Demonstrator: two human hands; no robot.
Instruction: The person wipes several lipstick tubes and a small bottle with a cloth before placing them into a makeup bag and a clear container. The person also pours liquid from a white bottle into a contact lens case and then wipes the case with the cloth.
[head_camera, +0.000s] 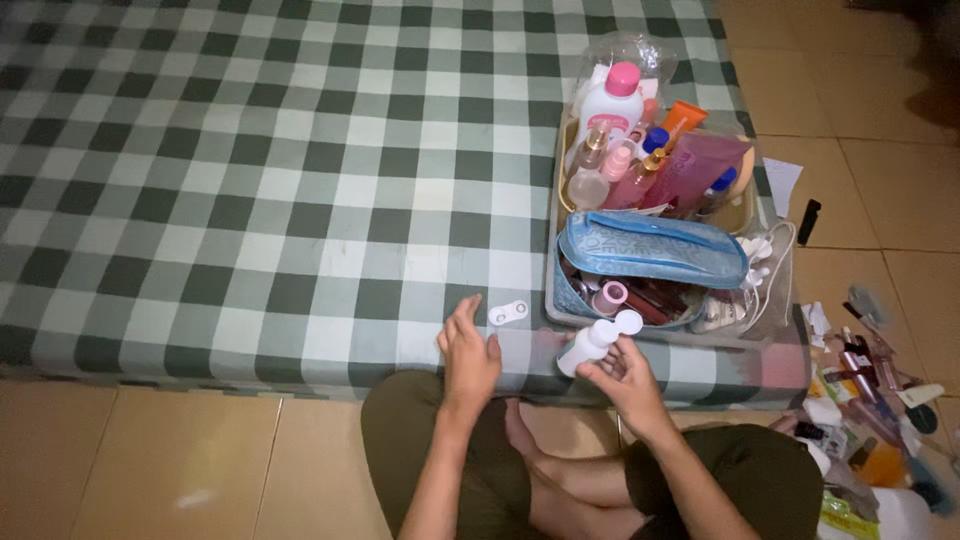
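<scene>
Fingers (612, 372) of the right hand (625, 385) are curled around a small white bottle (587, 348), gripping it near its base while it tilts up toward the left, its flip cap (628, 321) hanging open at the top. Those of the left hand (468, 352) are loosely spread and hold nothing, resting on the edge of the bed just beside a small white flat piece (507, 313).

By size, the bed (250, 180) comes first, covered in a green and white checked sheet and filling most of the view. On its right side sits a clear plastic tray (745, 210) packed with toiletries: a white bottle with a pink cap (612, 100), a pink tube (700, 165), an orange tube (682, 120) and several small spray bottles. Against the tray's near side lies a blue zip pouch (650, 250), open and stuffed with cosmetics. A white cable (765, 265) is bundled at the tray's right end.

On the tiled floor (150, 460) to the right lies a scatter of small cosmetics (860, 380). The held bottle is over the bed's near edge, just in front of the pouch.
</scene>
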